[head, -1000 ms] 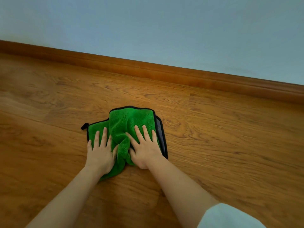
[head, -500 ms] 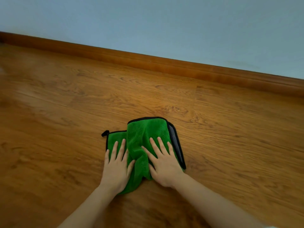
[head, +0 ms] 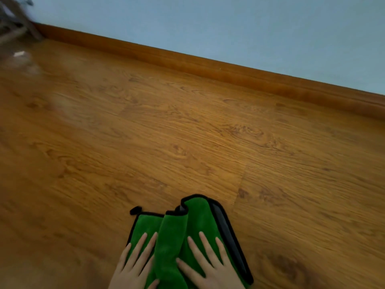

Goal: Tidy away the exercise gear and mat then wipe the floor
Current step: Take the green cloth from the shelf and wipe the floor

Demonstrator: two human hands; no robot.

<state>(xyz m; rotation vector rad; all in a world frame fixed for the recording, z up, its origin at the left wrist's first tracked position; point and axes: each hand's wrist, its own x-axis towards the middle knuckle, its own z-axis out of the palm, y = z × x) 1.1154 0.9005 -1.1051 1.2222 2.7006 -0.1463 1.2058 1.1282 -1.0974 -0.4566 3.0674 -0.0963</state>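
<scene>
A green cloth [head: 195,217] with a black edge and a grey underside lies bunched on the wooden floor [head: 166,132] at the bottom middle of the head view. My left hand [head: 133,265] presses flat on its left part, fingers straight and spread. My right hand [head: 208,265] presses flat on its right part, fingers straight too. A raised fold of cloth stands between the two hands. The wrists and arms are cut off by the frame's lower edge.
A wooden skirting board [head: 208,65] runs along a pale blue wall [head: 229,24] at the far side. Blurred furniture legs [head: 14,24] stand in the far left corner. A small white scrap [head: 19,53] lies on the floor near them.
Both hands and the cloth have slid back towards me and now sit lower in view. The view has turned left, showing more floor and the far left corner.
</scene>
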